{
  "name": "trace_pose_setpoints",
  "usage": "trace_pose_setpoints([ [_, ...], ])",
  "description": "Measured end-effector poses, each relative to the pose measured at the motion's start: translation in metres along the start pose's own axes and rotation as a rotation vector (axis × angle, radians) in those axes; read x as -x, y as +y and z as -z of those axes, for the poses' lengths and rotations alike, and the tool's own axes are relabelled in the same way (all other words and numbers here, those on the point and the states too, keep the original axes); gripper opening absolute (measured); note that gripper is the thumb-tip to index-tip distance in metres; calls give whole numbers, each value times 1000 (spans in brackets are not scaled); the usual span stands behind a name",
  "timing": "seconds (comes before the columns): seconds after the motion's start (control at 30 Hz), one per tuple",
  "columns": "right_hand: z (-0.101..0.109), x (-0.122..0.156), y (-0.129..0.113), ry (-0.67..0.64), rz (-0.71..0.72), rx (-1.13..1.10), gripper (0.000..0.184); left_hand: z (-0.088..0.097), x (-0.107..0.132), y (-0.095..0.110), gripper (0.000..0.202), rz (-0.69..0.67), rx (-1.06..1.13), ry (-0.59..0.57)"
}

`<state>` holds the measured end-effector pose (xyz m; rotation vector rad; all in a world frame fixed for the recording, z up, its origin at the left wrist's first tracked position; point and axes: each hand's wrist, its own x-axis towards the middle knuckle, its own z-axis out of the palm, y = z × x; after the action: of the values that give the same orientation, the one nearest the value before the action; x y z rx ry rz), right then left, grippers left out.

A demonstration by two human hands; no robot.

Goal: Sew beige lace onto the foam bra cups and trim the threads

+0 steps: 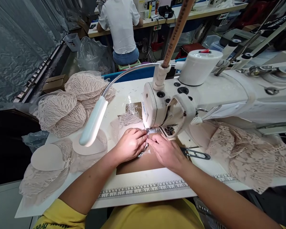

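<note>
Both hands are at the needle area of a white sewing machine (154,103). My left hand (131,144) presses a pale lace piece (130,119) down, its fingers bent and close together beside the presser foot (152,130). Just right of it, my right hand (165,152) is closed, thumb and forefinger pinching near the edge of the same piece. Most of what lies between the fingertips is hidden. Under the hands is a brown sheet (133,166) on the white table. A dark thread snipper (196,154) lies by my right hand.
Lace pieces are piled at the back left (62,109), with foam-like cups (47,157) in front. More lace (252,152) lies at right. A lamp (94,122) hangs over the left side. A printed ruler (145,190) runs along the front edge. A person (121,28) sits beyond.
</note>
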<state>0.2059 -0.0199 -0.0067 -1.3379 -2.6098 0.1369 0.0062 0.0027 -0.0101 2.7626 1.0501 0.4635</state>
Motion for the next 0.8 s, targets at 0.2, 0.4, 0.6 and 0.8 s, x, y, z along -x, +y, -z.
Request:
trace_pose_setpoints([
  [0.2, 0, -2, 0, 12, -56, 78, 37, -1, -1, -1, 36, -4, -12, 25],
  [0.4, -1, -1, 1, 36, -75, 87, 41, 5, 1, -5, 30, -20, 68, 51],
  [0.6, -7, 5, 10, 109, -54, -9, 40, 9, 6, -11, 21, -77, 157, 81],
  [0.8, -4, 6, 9, 172, 8, -83, 34, 9, 5, -10, 18, -123, 105, 69],
])
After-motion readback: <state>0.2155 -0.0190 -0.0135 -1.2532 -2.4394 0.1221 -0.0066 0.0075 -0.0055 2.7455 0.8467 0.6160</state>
